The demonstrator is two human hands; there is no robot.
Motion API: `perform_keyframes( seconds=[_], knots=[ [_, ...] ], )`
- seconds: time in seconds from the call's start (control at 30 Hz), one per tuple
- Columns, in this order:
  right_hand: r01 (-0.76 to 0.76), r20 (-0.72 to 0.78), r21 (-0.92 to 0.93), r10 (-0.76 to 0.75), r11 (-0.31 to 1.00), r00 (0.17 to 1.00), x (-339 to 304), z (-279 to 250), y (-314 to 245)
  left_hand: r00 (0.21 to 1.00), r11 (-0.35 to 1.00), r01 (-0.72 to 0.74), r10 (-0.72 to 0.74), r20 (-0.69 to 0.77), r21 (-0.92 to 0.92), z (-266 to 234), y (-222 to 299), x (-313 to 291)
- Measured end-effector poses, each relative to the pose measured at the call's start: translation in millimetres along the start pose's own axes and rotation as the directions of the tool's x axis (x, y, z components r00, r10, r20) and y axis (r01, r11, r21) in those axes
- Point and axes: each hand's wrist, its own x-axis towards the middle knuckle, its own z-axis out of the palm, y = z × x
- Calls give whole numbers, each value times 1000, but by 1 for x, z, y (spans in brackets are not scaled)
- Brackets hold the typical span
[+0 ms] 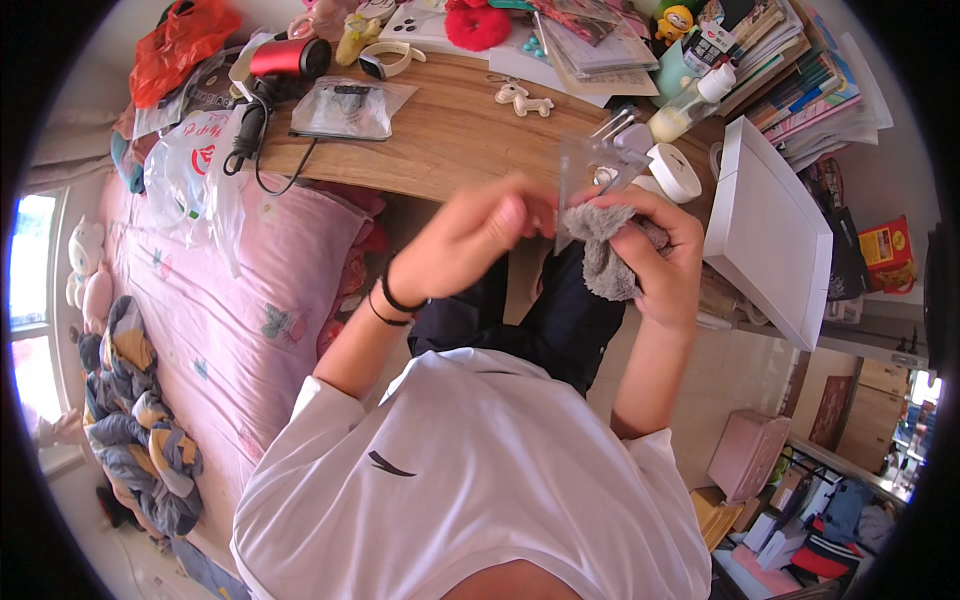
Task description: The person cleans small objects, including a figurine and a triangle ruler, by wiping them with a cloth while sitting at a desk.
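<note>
My right hand (662, 255) is closed around a fuzzy grey cloth (607, 265), which is bunched up and hangs below the fingers. A clear plastic piece with flat sides (578, 175), like a small transparent box, stands up from the same hand, partly hidden by the cloth and fingers. My left hand (470, 235), with dark bands on the wrist, is just left of the clear piece. Its fingers are smeared by motion, so whether they touch the piece I cannot make out. Both hands are over my lap, at the desk's front edge.
The wooden desk (440, 135) bears a pouch (345, 108), a white dog-shaped charm (523, 99), a pump bottle (692, 103) and a round white container (675, 172). A large white tray-like box (768, 230) leans at the right. The pink bed (255, 290) lies at left.
</note>
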Motion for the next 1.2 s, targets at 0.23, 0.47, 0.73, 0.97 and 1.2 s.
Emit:
perform_keyframes(
  seconds=[0.23,0.47,0.73,0.97,1.2],
  knots=[
    [9,-257,-7,-10,1000,966,-4,16,16,989,991,126,-129,-76,-45,26,-6,-11],
    [311,-35,-761,-514,569,857,-3,28,-3,970,972,234,-235,-63,-22,20,-3,-16],
    [348,65,-851,-578,393,814,18,11,-2,995,962,92,-98,10,256,14,7,-16],
    [364,89,-831,-546,420,833,13,23,0,994,971,110,-112,-1,214,12,6,-16],
    [290,-41,-843,-593,452,804,24,14,-7,991,957,129,-134,1,260,13,17,-15]
  ],
)
